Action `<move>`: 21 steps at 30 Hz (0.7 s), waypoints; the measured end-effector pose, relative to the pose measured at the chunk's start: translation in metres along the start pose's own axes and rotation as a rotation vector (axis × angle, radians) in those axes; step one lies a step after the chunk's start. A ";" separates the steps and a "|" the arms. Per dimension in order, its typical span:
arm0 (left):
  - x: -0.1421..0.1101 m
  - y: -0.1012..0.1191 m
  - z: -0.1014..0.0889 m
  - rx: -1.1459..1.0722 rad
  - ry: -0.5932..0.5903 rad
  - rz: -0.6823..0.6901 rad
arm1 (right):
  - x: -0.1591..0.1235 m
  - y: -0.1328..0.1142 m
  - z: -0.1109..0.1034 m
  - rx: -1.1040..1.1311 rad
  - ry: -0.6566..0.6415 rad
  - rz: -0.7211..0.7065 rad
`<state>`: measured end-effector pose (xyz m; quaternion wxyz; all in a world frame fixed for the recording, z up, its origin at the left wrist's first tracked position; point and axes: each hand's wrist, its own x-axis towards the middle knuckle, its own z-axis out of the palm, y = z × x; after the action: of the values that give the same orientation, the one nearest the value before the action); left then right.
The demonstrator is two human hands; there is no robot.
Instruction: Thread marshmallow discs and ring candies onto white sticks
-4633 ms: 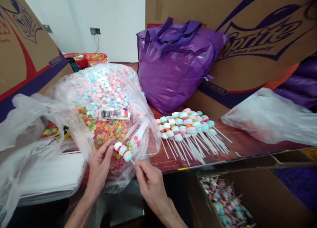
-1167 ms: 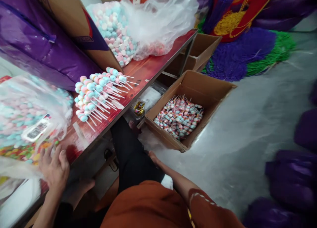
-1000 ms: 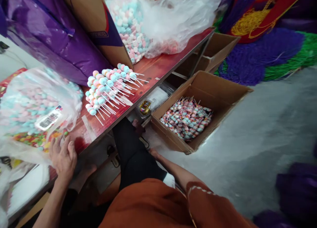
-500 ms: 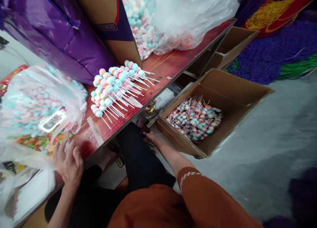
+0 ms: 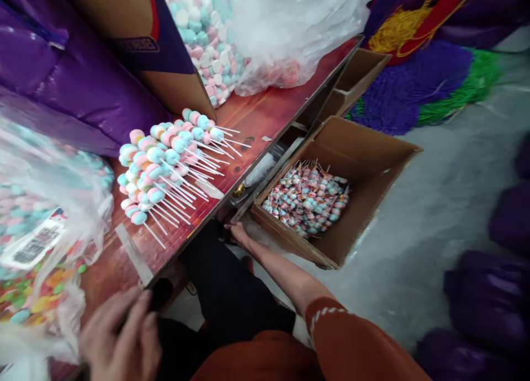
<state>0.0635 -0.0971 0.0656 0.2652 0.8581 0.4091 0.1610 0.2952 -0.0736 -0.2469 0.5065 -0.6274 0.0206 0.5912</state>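
Note:
My left hand (image 5: 120,337) is over the near edge of the table, blurred by motion, with its fingers apart and nothing seen in them. Beside it lies a clear plastic bag of gummy candies (image 5: 41,292). My right hand (image 5: 238,233) reaches down below the table edge, next to the cardboard box (image 5: 389,154); its fingertips are too small and shaded to make out. Wrapped candy skewers (image 5: 308,199) are heaped inside that box. On the red table (image 5: 265,107) lies a pile of marshmallow skewers (image 5: 165,160), their white sticks pointing toward me.
A purple bag (image 5: 83,88) and a printed carton (image 5: 136,44) stand at the back. Loose marshmallows (image 5: 202,44) and clear plastic (image 5: 298,27) lie farther along. Purple bundles (image 5: 482,292) rest on the floor at right; purple and green strands (image 5: 414,88) lie beyond the box.
My left hand has come away from the candy bag toward me. My right hand stays low beside the box. The view has shifted, so the table things appear farther left.

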 end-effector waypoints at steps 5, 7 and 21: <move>0.064 0.009 0.116 -0.419 -0.211 -0.220 | -0.034 -0.025 -0.028 0.140 -0.085 -0.178; 0.092 0.010 0.157 -0.681 -0.271 -0.557 | -0.051 -0.036 -0.041 0.199 -0.121 -0.252; 0.143 -0.049 0.254 -1.210 0.091 -0.930 | -0.113 -0.047 -0.006 -0.023 -0.173 -0.451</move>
<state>0.2460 -0.0409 -0.1602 0.7124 0.2953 0.5795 0.2638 0.2955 -0.1191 -0.1334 0.6183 -0.5688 -0.1703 0.5149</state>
